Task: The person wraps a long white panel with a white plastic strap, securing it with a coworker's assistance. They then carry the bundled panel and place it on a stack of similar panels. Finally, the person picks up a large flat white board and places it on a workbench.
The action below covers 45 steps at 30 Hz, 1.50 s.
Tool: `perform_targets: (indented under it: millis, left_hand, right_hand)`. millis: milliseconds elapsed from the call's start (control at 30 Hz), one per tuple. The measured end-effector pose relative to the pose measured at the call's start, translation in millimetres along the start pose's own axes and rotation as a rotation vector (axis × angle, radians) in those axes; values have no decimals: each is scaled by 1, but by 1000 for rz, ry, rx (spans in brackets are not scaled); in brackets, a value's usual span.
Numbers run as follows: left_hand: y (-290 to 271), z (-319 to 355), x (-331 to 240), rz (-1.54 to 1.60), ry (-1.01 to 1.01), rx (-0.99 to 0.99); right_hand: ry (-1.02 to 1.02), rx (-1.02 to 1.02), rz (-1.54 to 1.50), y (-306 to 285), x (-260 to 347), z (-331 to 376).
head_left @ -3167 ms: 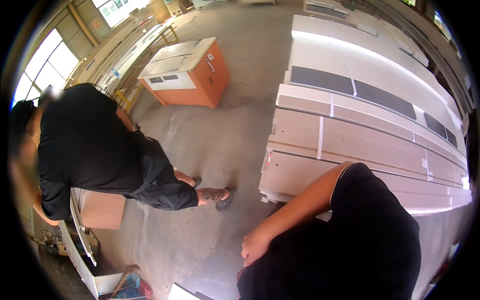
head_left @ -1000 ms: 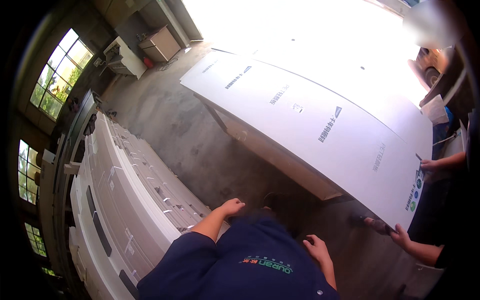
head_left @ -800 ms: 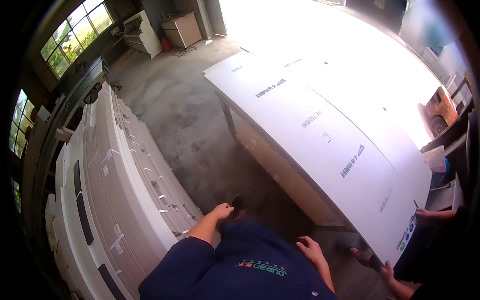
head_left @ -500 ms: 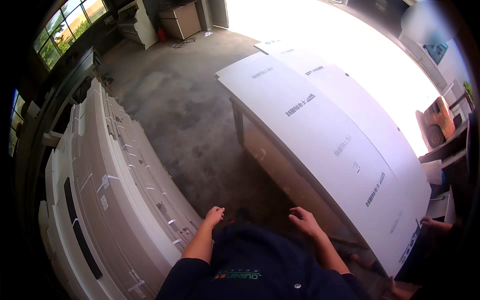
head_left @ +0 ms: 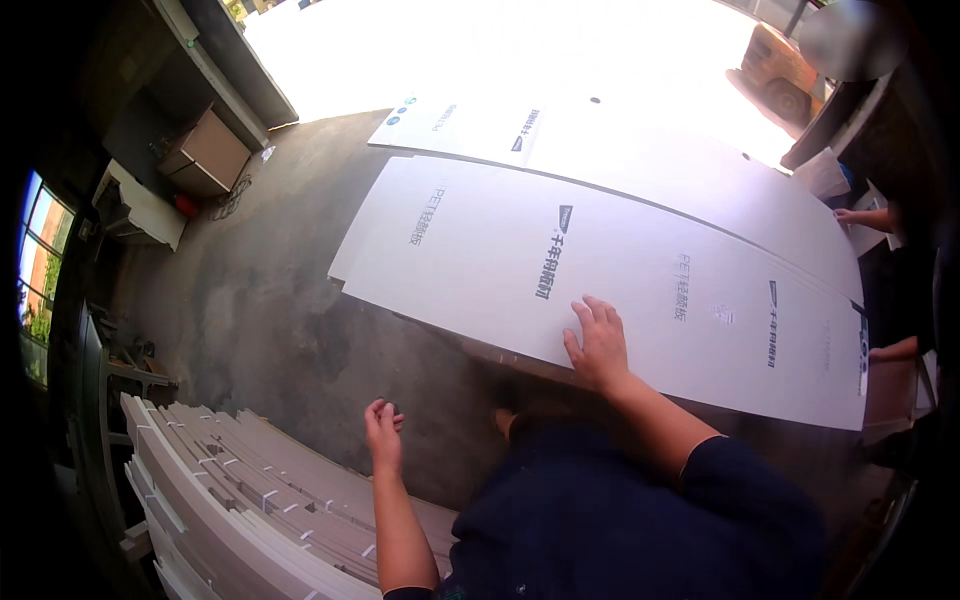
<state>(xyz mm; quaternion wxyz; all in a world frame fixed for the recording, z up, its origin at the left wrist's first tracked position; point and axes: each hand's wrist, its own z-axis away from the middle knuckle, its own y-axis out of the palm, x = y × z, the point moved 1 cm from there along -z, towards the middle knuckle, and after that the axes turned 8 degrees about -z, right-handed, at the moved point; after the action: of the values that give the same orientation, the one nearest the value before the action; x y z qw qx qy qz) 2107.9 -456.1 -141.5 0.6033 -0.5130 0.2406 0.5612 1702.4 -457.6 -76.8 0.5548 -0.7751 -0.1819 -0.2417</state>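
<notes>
A large white panel point(head_left: 480, 260) with printed lettering lies flat to my front and right. Over its near edge my right hand point(head_left: 601, 345) is laid, fingers apart, apparently touching the top face. Beyond it, a second white panel point(head_left: 640, 175) lies alongside, a narrow seam between the two. My left hand point(head_left: 384, 430) is raised over the floor, to the left of the panel. Its fingers are curled around something small and dark, too small to name.
At the lower left stand stacked pale boards point(head_left: 260, 490) with white strips. A co-worker's hands point(head_left: 890, 350) are at the panels' right end. A cabinet point(head_left: 207, 150) and a red extinguisher-like cylinder point(head_left: 186, 206) stand far left. An orange vehicle point(head_left: 780, 75) is outside, upper right.
My view has turned right, toward the panels. My right hand has moved from beside the near panel to over its top. My left hand is still off to the left, fingers curled.
</notes>
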Motion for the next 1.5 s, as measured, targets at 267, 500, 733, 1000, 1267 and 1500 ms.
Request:
perform_targets:
  millis: [267, 500, 733, 1000, 1267, 1500]
  left_hand:
    - [-15, -155, -139, -279, 316, -30]
    - [57, -290, -204, -698, 653, 118]
    - [112, -357, -218, -984, 724, 399]
    - [104, -361, -231, -862, 809, 688]
    - [79, -397, -232, -996, 872, 510]
    - [68, -406, -223, -988, 674, 505]
  right_hand:
    - [114, 22, 133, 21, -8, -14]
    - [204, -47, 91, 24, -9, -22]
    - [735, -383, 247, 53, 68, -5]
    - [1408, -1154, -534, 164, 125, 25]
    - [1351, -1255, -1037, 175, 117, -44]
    - [1315, -1262, -971, 181, 115, -46]
